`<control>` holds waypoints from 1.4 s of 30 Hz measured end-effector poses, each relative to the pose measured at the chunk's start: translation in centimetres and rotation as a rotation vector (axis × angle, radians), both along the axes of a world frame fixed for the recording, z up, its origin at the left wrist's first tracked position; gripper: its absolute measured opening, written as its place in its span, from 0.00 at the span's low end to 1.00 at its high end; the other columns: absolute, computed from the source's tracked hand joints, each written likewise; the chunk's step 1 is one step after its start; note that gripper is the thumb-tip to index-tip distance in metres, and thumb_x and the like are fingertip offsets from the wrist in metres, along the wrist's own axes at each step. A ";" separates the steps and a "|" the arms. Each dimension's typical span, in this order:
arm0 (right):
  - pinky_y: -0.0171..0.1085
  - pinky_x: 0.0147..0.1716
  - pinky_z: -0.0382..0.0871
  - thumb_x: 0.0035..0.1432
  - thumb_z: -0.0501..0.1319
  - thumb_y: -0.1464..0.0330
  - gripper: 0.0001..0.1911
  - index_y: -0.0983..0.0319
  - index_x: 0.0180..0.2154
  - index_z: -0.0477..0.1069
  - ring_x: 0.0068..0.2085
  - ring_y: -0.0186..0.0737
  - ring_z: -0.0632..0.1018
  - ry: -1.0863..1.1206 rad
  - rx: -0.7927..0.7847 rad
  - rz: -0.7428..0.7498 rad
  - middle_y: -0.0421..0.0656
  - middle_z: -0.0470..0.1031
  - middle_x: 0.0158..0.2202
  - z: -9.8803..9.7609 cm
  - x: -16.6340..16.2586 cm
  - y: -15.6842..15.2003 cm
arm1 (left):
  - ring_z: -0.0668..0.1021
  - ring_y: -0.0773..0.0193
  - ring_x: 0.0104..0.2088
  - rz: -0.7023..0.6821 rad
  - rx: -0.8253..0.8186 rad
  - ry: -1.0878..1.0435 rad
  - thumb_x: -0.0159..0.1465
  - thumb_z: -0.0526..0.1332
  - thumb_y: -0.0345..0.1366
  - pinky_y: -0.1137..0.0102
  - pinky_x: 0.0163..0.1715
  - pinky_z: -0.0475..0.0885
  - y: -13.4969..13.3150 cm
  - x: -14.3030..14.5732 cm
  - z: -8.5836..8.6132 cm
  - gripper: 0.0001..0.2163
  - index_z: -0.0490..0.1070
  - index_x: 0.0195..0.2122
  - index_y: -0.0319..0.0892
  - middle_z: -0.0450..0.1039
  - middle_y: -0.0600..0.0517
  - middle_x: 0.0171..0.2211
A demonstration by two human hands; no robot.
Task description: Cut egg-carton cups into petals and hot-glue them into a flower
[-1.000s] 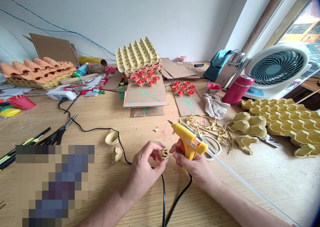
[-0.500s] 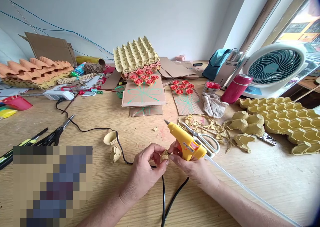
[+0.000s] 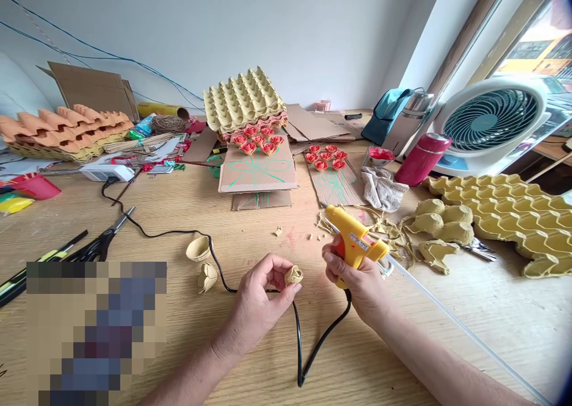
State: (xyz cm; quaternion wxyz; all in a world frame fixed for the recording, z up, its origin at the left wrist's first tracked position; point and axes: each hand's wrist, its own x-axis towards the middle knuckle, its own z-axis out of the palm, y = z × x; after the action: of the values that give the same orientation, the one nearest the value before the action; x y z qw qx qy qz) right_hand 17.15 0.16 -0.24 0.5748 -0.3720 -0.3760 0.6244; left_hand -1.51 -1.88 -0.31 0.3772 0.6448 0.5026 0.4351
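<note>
Between thumb and fingers, my left hand [image 3: 263, 293] pinches a small egg-carton flower [image 3: 294, 275], rolled like a bud. My right hand [image 3: 360, 278] is wrapped round the handle of a yellow hot glue gun [image 3: 355, 236], its nozzle pointing up and left. A clear glue stick [image 3: 447, 313] runs out of the gun's back, and a black cord [image 3: 298, 340] hangs from the handle. To the left of my left hand lie an egg-carton cup [image 3: 198, 249] and a cut petal piece [image 3: 207, 278]. The scissors [image 3: 385, 267] by the gun are mostly hidden behind it.
Red paper flowers [image 3: 258, 139] sit on cardboard at the back, with more red flowers [image 3: 326, 155] on another piece. Carton scraps [image 3: 388, 230], an egg tray [image 3: 513, 215] and a fan [image 3: 489, 123] stand right. Black scissors [image 3: 102, 242] lie left; a pink bottle [image 3: 423, 158] stands back right.
My right hand has drawn away from the flower to the right, taking the glue gun with it. My left hand keeps its pinch on the flower, almost in place.
</note>
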 end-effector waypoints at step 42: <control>0.37 0.28 0.59 0.50 0.73 0.63 0.12 0.54 0.38 0.76 0.29 0.38 0.64 -0.225 0.078 0.255 0.39 0.67 0.28 -0.5 -1.0 -0.9 | 0.76 0.67 0.31 -0.052 -0.057 -0.214 0.63 0.66 0.35 0.74 0.34 0.74 -0.5 0.2 -0.6 0.07 0.68 0.37 0.43 0.73 0.54 0.32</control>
State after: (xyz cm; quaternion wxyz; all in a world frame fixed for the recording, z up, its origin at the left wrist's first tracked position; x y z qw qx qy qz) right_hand 16.20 -0.73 -0.74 0.4591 -0.3661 -0.5061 0.6317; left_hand -1.31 -2.35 -0.88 0.4578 0.5965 0.4550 0.4770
